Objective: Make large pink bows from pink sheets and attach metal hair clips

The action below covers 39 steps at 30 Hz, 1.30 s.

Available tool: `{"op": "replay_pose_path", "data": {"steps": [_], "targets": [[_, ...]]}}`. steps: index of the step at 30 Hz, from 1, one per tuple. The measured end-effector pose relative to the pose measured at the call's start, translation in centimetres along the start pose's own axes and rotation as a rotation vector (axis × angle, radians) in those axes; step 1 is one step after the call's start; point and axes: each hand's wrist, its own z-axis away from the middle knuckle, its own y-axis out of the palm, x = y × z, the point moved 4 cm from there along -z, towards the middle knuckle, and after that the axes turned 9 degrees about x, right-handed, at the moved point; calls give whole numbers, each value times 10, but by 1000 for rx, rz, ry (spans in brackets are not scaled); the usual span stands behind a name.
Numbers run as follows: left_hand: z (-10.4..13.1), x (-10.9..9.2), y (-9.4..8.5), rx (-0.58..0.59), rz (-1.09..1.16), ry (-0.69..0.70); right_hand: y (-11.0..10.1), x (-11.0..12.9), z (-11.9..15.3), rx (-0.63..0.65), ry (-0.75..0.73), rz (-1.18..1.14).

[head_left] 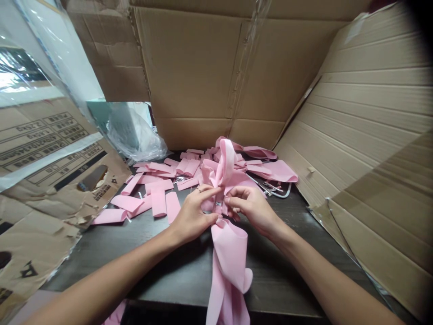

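Observation:
A large pink ribbon bow [230, 248] stands between my hands, one loop upright above them and the other loop with long tails hanging over the table's front edge. My left hand [194, 212] holds the bow at its narrow middle, thumb below and fingers above. My right hand [248, 205] pinches a short pink strip [224, 207] at the right side of that middle. Something small and shiny shows at the middle, too small to make out. The lower fingers of my right hand are curled and partly hidden.
Many short folded pink pieces [158, 201] lie on the dark table [270, 280] behind and left of my hands. Metal clips [272, 186] and more pink loops [280, 171] are at the right. Cardboard walls [196, 67] enclose the back and sides; a clear plastic bag [135, 135] sits back left.

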Motion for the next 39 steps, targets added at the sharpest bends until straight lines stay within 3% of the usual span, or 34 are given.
{"op": "replay_pose_path", "data": {"steps": [10, 20, 30, 39], "targets": [[0, 2, 2, -1, 6, 8, -1, 1, 0, 17, 6, 8], [-1, 0, 0, 6, 46, 6, -5, 2, 1, -55, 30, 88], [-1, -2, -2, -20, 71, 15, -9, 7, 0, -111, -71, 145], [1, -1, -3, -36, 32, 1, -4, 7, 0, -45, -75, 100]]}}
